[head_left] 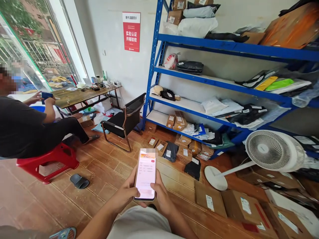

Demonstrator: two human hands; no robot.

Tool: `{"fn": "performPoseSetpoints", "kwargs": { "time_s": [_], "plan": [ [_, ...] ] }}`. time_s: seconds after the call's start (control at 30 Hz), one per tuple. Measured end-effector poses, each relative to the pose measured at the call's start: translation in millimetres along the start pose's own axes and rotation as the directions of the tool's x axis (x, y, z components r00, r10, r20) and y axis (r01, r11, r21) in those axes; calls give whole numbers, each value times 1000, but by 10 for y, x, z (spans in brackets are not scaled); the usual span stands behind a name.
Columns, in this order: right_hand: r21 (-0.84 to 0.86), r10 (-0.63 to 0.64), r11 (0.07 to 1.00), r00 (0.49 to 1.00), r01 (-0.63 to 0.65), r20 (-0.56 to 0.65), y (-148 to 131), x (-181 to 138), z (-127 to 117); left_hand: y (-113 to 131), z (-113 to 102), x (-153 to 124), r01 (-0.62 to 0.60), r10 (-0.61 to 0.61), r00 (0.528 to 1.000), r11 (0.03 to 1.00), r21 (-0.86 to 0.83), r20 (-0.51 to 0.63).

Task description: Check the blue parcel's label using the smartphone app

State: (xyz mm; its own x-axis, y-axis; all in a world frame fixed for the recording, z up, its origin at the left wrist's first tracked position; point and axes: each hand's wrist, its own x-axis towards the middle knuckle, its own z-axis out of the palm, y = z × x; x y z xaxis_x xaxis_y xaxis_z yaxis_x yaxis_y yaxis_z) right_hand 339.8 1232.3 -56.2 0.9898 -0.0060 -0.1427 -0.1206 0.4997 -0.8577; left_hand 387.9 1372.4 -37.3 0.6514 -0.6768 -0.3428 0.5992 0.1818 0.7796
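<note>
A smartphone (145,176) with a lit, mostly white and pink screen stands upright in front of my lap, gripped from both sides. My left hand (128,191) wraps round its left edge, the thumb lying near the lower left of the screen. On the other side, my right hand (160,192) closes round the right edge with its thumb over the lower right part of the display. The fingers behind the phone are mostly hidden. The screen's text is too small to read.
Another person on a red stool (50,162) holds a dark phone (47,95) beside a wooden table (74,98). A black chair (127,118) stands ahead. Blue shelving (199,76) bears parcels. A white fan (269,151) and cardboard boxes (210,199) occupy the right floor. A slipper (79,181) lies left.
</note>
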Motion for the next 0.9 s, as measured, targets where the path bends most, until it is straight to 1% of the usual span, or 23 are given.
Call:
{"fn": "performPoseSetpoints", "kwargs": {
  "time_s": [0.1,0.17,0.3,0.43,0.5,0.63,0.7,0.77,0.83,0.9],
  "plan": [
    [37,-5,999,1000,6,-15,-5,-26,5,-30,0,11,9,-8,1000,1000,28,-23],
    [46,1,999,1000,0,-13,6,-39,-10,-45,1,7,4,-4,1000,999,32,-17],
    [-20,12,1000,1000,-13,-23,45,-80,-60,-46,14,-10,5,-5,1000,999,-51,14],
    [-46,18,999,999,-20,-43,48,-115,-76,-51,52,10,13,-13,1000,999,-36,1],
    [-40,26,999,998,-28,-53,47,-122,-81,-57,84,25,0,0,1000,1000,-9,-19],
    [-9,-6,1000,999,6,-47,53,-130,-97,-59,135,28,-4,10,996,998,64,-89],
    [-24,-6,1000,999,5,-48,45,-135,-90,-64,131,18,-4,7,997,999,49,-74],
    [-22,12,1000,998,-14,-62,24,-131,-69,-75,108,9,-9,10,999,1000,30,-33],
    [6,25,1000,994,-24,-104,-7,-103,-40,-87,82,2,-14,14,1000,999,50,-8],
    [21,17,1000,985,-13,-174,-43,-43,-15,-100,62,-3,-8,8,1000,996,89,-3]
  ]
}}
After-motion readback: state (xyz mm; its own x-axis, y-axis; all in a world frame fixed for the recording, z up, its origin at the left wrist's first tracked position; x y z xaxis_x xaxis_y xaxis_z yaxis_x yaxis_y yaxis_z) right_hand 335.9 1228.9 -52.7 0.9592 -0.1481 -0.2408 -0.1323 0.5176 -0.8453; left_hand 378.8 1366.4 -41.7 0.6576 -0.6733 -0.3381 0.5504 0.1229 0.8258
